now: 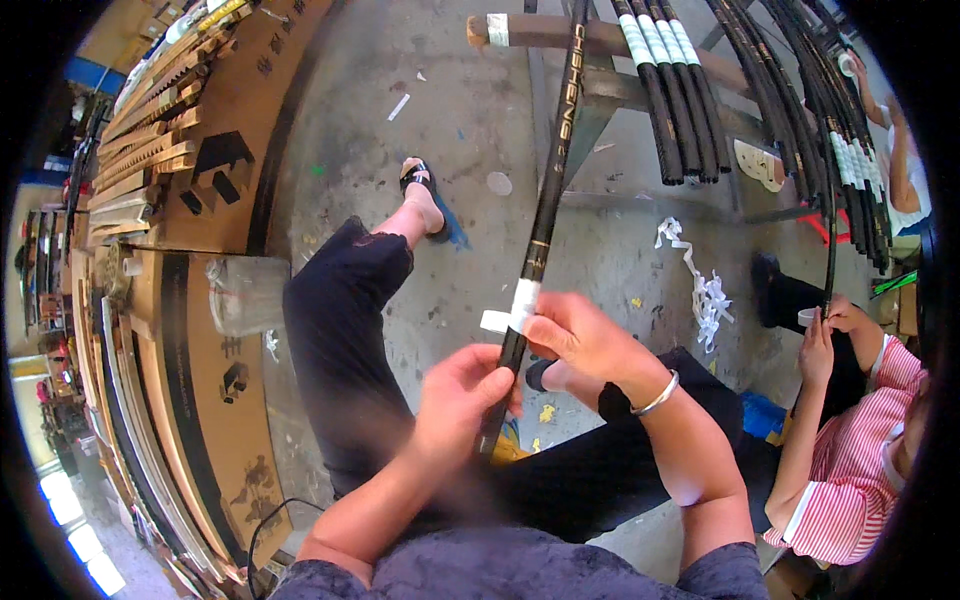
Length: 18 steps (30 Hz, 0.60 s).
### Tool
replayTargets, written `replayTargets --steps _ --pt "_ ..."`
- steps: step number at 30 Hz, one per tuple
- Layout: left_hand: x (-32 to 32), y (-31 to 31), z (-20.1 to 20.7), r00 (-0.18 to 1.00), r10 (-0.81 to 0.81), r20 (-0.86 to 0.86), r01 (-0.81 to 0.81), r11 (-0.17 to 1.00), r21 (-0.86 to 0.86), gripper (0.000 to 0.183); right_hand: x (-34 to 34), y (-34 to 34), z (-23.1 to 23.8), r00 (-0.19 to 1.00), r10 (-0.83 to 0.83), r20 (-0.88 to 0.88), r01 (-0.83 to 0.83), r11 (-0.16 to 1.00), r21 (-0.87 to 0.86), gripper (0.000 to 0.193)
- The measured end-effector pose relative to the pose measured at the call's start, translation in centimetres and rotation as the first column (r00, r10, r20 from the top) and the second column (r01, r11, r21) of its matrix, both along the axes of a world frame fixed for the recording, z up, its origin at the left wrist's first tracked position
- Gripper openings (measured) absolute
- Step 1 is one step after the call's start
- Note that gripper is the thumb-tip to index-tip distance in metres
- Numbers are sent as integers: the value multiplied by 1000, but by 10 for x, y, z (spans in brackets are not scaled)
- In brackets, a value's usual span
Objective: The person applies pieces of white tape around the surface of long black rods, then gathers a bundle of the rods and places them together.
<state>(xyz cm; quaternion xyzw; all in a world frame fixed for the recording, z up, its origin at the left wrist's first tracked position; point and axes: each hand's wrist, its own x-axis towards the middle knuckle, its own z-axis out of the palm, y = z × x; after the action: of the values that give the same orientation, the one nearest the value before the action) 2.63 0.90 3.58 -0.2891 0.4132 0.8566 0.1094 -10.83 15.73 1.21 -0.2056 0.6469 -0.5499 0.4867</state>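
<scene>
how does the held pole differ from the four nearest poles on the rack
The left hand and right hand grip the held pole; the four poles rest across a brown bar. The held pole slants up-right in view; the four poles, up-left. All are black with white bands.

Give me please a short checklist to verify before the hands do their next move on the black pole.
1. Left hand grips pole: ok, near its lower end.
2. Right hand is at the white tape: ok.
3. Tape has nothing sticking out: not ok, a white piece juts to the left.
4. Tape is smooth on the underside: cannot tell, hidden.
5. Floor is free of scraps: not ok, white strips lie at right.
</scene>
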Motion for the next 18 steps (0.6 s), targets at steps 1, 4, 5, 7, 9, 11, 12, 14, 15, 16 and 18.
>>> replayTargets --steps 1,4,5,7,9,11,12,14,15,16,18 --pt "-1 2 1 1000 0 0 0 999 33 35 2 -2 2 997 -65 31 66 996 -53 35" --pt "-2 2 0 998 -66 -18 64 994 -86 35 10 -5 4 986 -146 80 154 982 -108 36" --pt "-2 2 0 995 -100 -23 95 982 -161 35 6 -4 2 994 -102 49 105 992 -67 37" --pt "-2 -1 0 997 -71 -6 70 997 -35 35 3 -1 2 998 -67 -7 67 996 -51 37" --pt "0 0 -3 1000 -26 13 25 998 64 33 5 -1 -1 996 -84 -43 80 992 -102 37" --pt "-1 0 -1 998 -57 -28 54 994 -92 31 3 -5 0 997 -61 -56 57 996 -73 39" --pt "-3 1 1 996 -80 -46 72 984 -163 30 3 -5 1 997 -54 -60 51 997 -51 40" --pt "-3 -3 2 999 -41 -26 39 996 -80 31 5 -2 -1 997 -66 -48 65 997 -37 42" --pt "-4 -4 3 1000 -21 -19 20 999 -43 32 5 -1 -2 996 -72 -47 70 997 -33 42" --pt "-5 -3 3 1000 -10 -21 9 1000 -19 31 4 0 -4 995 -57 -88 55 998 -22 42" --pt "-4 2 4 1000 14 -19 -14 999 29 30 3 1 -6 986 -25 -163 26 1000 2 42"
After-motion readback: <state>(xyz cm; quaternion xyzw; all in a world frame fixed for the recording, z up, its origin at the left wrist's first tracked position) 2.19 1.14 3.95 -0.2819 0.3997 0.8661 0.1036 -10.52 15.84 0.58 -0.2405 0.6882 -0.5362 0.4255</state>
